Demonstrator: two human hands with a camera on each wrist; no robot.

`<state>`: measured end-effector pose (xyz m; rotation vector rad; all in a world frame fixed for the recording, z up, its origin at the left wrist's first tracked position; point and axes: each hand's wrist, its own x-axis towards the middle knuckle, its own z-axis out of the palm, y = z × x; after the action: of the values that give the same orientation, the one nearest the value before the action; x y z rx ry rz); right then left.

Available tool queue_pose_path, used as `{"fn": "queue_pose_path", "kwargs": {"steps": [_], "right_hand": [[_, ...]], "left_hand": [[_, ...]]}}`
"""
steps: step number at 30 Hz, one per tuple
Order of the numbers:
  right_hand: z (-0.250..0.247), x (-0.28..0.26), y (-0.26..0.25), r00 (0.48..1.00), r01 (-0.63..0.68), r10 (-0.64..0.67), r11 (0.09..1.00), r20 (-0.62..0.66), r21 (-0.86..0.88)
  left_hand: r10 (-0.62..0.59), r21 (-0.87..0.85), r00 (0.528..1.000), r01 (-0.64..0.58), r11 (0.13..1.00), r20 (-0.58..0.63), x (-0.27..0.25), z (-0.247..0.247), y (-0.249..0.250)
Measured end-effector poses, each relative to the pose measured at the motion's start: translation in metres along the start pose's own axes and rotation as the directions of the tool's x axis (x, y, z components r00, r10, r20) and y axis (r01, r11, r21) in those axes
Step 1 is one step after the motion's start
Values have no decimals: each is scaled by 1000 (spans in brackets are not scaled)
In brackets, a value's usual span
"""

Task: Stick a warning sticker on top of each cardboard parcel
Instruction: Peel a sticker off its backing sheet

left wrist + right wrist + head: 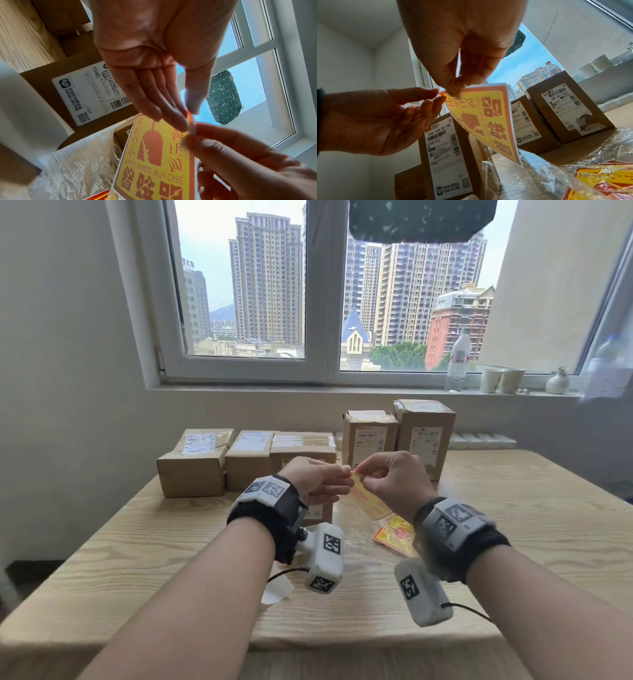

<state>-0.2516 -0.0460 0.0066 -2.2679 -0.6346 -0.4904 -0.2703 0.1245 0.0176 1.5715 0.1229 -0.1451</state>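
Note:
A yellow and orange warning sticker (368,501) hangs in the air over the table's middle, on its white backing. My right hand (362,478) pinches its top corner between thumb and forefinger (452,90). My left hand (346,474) pinches a lifted orange corner of the same sticker (191,121), its other fingers straight. Several cardboard parcels stand behind: low ones at left (195,467) and centre (301,450), two tall ones (424,429) at the back right. A small parcel (318,513) sits just under my left hand.
A clear plastic bag with more yellow stickers (394,534) lies on the wooden table (513,525) below my right wrist. A white scrap of backing paper (277,590) lies near the front. A bottle (457,361) and paper cups (501,380) stand on the windowsill.

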Motion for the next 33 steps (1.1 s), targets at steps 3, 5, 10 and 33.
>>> {"fn": "queue_pose_path", "kwargs": {"steps": [3,5,10,33], "right_hand": [[0,0,0,1000,-4,4,1000,1,17],[0,0,0,1000,-9,9,1000,6,26],[0,0,1,1000,-9,9,1000,-7,30],[2,-1,13,994,-79,59,971,90,228]], "left_hand": [[-5,-13,1000,6,1000,9,-1,-1,0],[-2,-14,1000,2,1000,12,0,-1,-1],[18,-20,1000,-18,1000,5,1,-1,-2],[38,9,999,-38,999,-12,11,10,-7]]}}
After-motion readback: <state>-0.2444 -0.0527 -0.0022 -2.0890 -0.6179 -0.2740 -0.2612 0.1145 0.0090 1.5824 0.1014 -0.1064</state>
